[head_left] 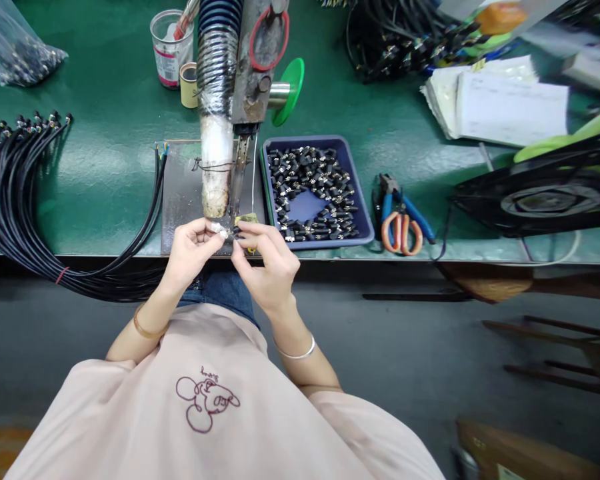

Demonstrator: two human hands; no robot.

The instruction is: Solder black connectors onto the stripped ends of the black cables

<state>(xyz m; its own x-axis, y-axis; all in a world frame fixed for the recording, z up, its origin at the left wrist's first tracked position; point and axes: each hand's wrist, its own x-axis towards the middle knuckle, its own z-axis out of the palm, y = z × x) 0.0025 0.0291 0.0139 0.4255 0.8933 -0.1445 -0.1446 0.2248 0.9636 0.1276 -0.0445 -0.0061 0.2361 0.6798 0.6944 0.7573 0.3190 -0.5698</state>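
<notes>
At centre of the head view, near edge of counter (115, 87): small dark part (235, 233) sits between left hand (191, 252) and right hand (271, 259), just below metal tip (239, 180) and wrapped hose (215, 153). Right: thumb and fingers pinched, looks to be on the part. Left: fingertips close beside it, whitish at the ends; can't tell if they grip anything.

Too small to ID, maybe one of the black connectors (314, 180) in blue tray (368, 230), right of centre. If so: light, stiff body, pins likely bend easily; could twist in a pinch. Hold by body sides, off the pins, fingers clear of the tip in case it's hot.

Black cables (25, 220), left side: springy, heavier bundled. Grab the jackets, not the coloured wire ends (165, 151).
</notes>
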